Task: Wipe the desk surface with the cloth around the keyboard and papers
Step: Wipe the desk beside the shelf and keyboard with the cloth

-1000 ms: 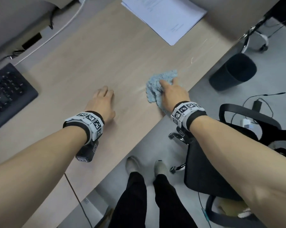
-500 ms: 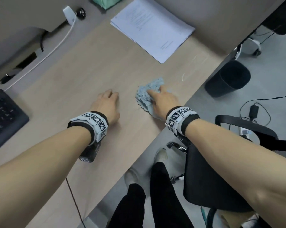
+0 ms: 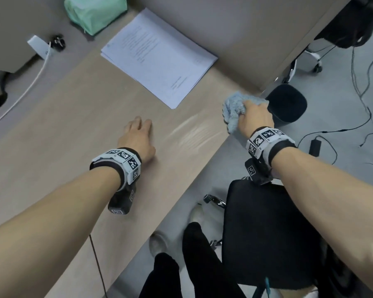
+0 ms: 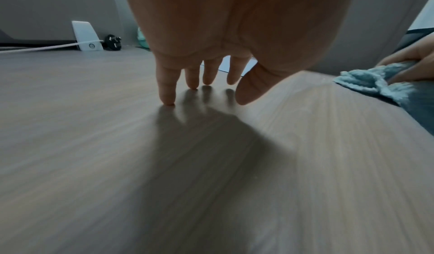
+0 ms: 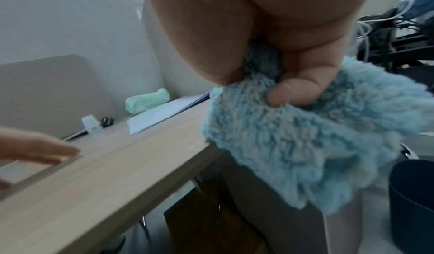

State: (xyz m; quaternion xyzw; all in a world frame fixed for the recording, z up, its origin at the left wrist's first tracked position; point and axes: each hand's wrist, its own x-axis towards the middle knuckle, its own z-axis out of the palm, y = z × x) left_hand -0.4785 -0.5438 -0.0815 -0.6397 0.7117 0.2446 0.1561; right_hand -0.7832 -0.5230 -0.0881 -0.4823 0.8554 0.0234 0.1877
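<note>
Head view, cloth (image 3: 235, 112) bunched, hanging off desk (image 3: 78, 117) edge

1. The print on the papers (image 3: 157, 57), beyond the left hand (image 3: 138, 138), is too small to read.
2. The right hand (image 3: 255, 117) covers much of the cloth (image 3: 231, 110).
3. The green pack (image 3: 93, 11), far beyond the left hand, is cut off by the top edge.

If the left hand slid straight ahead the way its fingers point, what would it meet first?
Most likely the stack of papers. The left hand rests fingertips-down on the desk, with only bare wood between them. Depth is unclear; it might just clear the stack's near corner.
</note>
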